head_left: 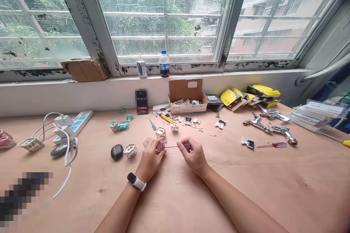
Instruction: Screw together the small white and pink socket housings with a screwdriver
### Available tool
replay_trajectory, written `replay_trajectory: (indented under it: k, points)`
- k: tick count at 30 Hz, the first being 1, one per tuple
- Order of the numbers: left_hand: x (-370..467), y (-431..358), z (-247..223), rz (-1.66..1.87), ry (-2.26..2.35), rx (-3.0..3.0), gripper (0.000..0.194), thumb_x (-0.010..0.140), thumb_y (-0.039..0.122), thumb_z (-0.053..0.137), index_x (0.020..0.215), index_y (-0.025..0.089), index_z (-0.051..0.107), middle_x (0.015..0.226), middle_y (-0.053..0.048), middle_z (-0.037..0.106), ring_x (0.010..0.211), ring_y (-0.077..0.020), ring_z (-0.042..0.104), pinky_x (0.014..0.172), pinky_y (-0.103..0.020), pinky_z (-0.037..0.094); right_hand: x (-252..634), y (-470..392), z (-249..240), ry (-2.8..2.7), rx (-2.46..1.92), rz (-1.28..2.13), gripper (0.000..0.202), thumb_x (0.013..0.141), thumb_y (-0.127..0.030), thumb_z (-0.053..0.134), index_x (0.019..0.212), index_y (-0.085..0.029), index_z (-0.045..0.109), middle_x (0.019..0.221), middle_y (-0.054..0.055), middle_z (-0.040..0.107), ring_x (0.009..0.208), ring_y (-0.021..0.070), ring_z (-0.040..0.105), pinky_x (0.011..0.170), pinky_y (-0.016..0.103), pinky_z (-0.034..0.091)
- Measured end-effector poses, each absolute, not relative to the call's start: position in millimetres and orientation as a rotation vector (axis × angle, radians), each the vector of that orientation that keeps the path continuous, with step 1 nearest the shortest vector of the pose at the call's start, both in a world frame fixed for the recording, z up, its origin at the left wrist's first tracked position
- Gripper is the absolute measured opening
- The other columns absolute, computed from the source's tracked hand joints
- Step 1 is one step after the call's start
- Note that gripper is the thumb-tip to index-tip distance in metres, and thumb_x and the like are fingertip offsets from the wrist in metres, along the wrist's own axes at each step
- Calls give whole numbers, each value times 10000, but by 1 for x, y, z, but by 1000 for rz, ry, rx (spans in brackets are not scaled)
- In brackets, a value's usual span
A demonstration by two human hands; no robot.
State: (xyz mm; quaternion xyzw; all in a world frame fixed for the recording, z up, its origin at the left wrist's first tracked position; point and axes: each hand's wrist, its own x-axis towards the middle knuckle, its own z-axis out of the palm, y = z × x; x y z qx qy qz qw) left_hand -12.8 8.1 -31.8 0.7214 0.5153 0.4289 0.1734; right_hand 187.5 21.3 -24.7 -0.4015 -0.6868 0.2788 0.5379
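At the centre of the wooden table, my left hand (151, 158) is closed on a small pink plastic piece (161, 146). My right hand (194, 156) grips the purple handle of a screwdriver (172, 147), its thin shaft pointing left with the tip at the pink piece. Whether the tip is inside the piece cannot be made out. Just behind my left fingers lies a clear piece (147, 142). Beige hexagonal parts stand nearby, one (130, 150) left of my left hand and another (160, 132) behind it. A white watch band circles my left wrist.
An open cardboard box (188, 108) of small parts stands at the back. Metal taps (257, 123) and a second screwdriver (273, 145) lie right. A black round case (117, 151), a power strip (79, 123) and white cables are left. A bottle (164, 64) stands on the sill.
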Motion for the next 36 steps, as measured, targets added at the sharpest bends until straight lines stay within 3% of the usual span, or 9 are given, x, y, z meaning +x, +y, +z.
replay_trajectory:
  k: [11,18,23,27,33,36]
  points:
    - [-14,9,-34,1203,1479,2106,392,884,190,587,1273,228,558,1139,-95,644,1002,-238,650,821,-412,597,187,20,-24,-1705,-937,639,217,942,-386,579,929,-169,587,685,2,604,559,99,557,535,206,445]
    - [-13,9,-37,1175,1485,2118,418,887,200,596,1302,219,549,1183,-105,639,1048,-251,641,865,-428,581,189,21,-28,-1746,-965,596,240,999,-366,481,906,-167,577,635,-18,550,489,77,460,493,209,357]
    - [-13,9,-37,1160,1477,2113,435,891,201,595,1322,231,539,1221,-108,630,1083,-256,631,902,-448,569,189,20,-24,-1790,-890,556,176,983,-298,484,1078,-168,553,681,-24,524,549,93,504,527,203,397]
    - [-14,9,-37,1159,1469,2110,440,889,202,597,1324,226,540,1204,-107,638,1056,-253,639,888,-442,573,190,17,-20,-1832,-857,480,268,931,-241,519,1189,-172,493,781,-8,570,566,89,489,590,214,436]
    - [-13,10,-38,1166,1466,2113,437,889,204,598,1323,225,541,1210,-109,630,1064,-253,632,884,-438,572,192,16,-21,-1806,-936,553,156,976,-289,475,1017,-174,572,629,-34,515,507,90,471,526,210,385]
    - [-14,11,-39,1160,1474,2124,438,887,198,600,1321,216,544,1187,-112,637,1037,-255,639,889,-448,567,191,16,-22,-1808,-880,524,283,925,-248,517,1195,-165,525,766,-5,588,571,96,511,588,217,438]
